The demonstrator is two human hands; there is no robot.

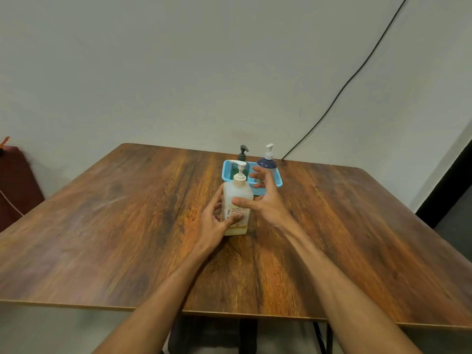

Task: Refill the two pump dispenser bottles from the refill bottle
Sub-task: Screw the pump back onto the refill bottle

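Brown wood with dark stripes covers the table (102,226) in front of you. Its top is shiny and runs from the near edge right up to the wall (153,72). The wall is plain and pale grey-green. A thin black cable (344,85) comes down it from the top right and goes behind the far edge of the table. On the far left, beside the table, there is a dark red thing (18,180) with a bit of orange on top; you cannot tell what it is. On the right you can see a dark strip (449,185) by the wall and some grey floor (454,226). Black legs show under the near edge.

The white bottle (236,192) with a pump top stands upright in the middle of the table. Your left hand (217,221) holds its lower part, with the fingers round the left side and the thumb across the label. Your right hand (268,203) is spread wide on the right of the bottle. Its thumb tip touches the front, and its fingers reach out apart toward the far side.

Just behind the white bottle sits a small blue basket (226,172). Two pump bottles stand in it. The one on the left has a dark pump (242,154). The one on the right is a dark blue bottle (267,163) with a white pump.
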